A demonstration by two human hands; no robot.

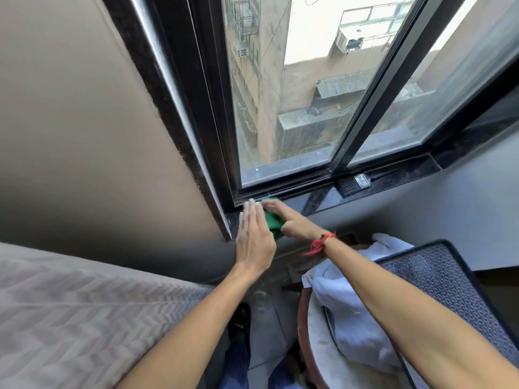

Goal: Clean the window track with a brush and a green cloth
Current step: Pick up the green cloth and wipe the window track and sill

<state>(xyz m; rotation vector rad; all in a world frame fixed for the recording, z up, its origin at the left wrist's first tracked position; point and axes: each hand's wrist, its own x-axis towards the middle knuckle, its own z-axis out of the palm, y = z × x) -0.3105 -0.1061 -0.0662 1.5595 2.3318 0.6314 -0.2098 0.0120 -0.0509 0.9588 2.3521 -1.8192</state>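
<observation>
The green cloth (273, 219) is bunched at the left end of the dark window track (295, 189), partly covered by both hands. My right hand (292, 220) grips the cloth and presses it against the track with the index finger stretched out. My left hand (254, 234) lies flat with its fingers straight and together, fingertips at the track's corner, touching the cloth's left side. A black-bristled brush (353, 184) with a metal band lies on the dark stone sill (323, 197) to the right, apart from both hands.
The sliding window frame (362, 113) stands over the track. A bed with a grey patterned cover (84, 304) is at the lower left. A chair (438, 273) with a white towel (345, 304) is at the lower right. The wall (70, 122) rises on the left.
</observation>
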